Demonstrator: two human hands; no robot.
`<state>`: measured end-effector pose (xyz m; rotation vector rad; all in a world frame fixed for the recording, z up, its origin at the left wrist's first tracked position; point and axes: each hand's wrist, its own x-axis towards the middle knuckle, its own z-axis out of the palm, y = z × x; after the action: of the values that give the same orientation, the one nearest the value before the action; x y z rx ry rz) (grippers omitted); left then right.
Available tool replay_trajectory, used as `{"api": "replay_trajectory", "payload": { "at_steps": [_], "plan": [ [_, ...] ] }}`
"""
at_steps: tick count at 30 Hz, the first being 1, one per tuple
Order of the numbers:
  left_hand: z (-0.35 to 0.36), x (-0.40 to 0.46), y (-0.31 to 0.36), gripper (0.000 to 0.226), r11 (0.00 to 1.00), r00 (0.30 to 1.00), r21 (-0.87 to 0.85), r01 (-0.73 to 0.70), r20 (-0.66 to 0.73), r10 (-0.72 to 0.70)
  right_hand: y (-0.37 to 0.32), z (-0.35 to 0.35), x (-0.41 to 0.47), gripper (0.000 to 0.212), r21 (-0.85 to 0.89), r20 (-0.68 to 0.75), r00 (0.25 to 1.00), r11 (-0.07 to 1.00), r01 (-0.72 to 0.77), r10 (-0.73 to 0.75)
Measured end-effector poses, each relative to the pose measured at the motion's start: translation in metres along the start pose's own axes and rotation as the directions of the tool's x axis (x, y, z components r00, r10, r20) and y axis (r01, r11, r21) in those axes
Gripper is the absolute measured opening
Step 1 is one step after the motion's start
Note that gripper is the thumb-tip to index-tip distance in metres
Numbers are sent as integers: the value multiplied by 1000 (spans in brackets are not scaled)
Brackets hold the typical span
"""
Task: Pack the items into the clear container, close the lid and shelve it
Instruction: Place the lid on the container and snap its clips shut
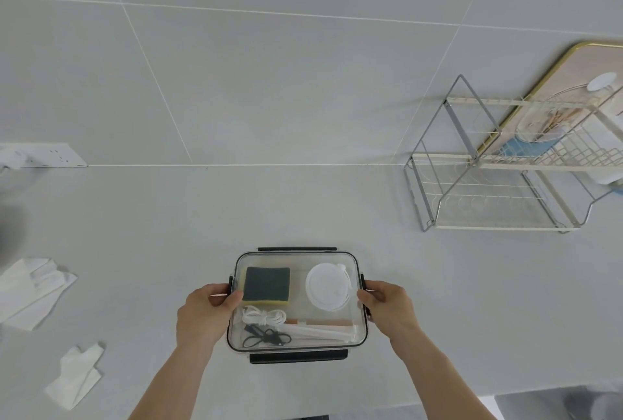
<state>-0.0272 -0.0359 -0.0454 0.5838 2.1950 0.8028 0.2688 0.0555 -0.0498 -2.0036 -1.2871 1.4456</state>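
We hold the full clear box with our left hand and right hand; next we carry it to the far right rack.

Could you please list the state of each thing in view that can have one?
Clear container: packed, lid on, resting on the counter.
Left hand: gripping the container's left side.
Right hand: gripping its right side.
Sponge: lying flat inside.
White cable: coiled inside.
Wire rack: upright, lower tier bare.
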Motion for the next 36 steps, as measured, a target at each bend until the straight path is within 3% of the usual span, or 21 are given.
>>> {"api": "replay_trajectory", "payload": {
  "at_steps": [5, 10, 13, 16, 18, 21, 23, 25, 27, 29, 36],
  "plan": [
    [5, -4, -2, 19, 998, 1000, 61, -6, -14, 7, -7, 10, -10, 19, -98, -23, 999, 995, 38, -40],
    [6, -11, 2, 29, 990, 997, 136, -46, 60, 39, -2, 10, -15, 26, -6, 81, 996, 999, -42, 42],
    [2, -16, 7, 49, 995, 1000, 103, -19, -16, 20, -5, 8, -18, 15, 46, 0, 1000, 999, 24, -24],
    [0, -22, 13, 48, 960, 966, 188, -207, -114, 231, -16, 7, -12, 49, -81, -141, 977, 985, 151, -161],
    [2, -27, 17, 46, 860, 896, 309, -407, -47, 441, -26, 8, -8, 54, -272, -158, 928, 918, 288, -338],
    [11, -36, 20, 58, 575, 685, 398, -715, 232, 691, -41, 13, 0, 58, -491, 5, 832, 724, 485, -554],
    [18, -43, 20, 76, 439, 562, 358, -824, 422, 712, -51, 22, 6, 64, -553, 167, 751, 569, 608, -639],
    [26, -45, 13, 94, 350, 494, 350, -869, 561, 664, -58, 32, 12, 67, -587, 328, 673, 415, 695, -662],
    [30, -43, 5, 106, 282, 469, 379, -881, 631, 618, -61, 41, 15, 67, -601, 433, 641, 327, 729, -634],
    [32, -38, -2, 107, 259, 474, 404, -877, 648, 596, -61, 48, 18, 64, -609, 478, 651, 311, 730, -590],
    [44, -24, -6, 96, 192, 444, 430, -882, 624, 644, -59, 55, 36, 60, -620, 475, 648, 297, 727, -595]
  ]
}}
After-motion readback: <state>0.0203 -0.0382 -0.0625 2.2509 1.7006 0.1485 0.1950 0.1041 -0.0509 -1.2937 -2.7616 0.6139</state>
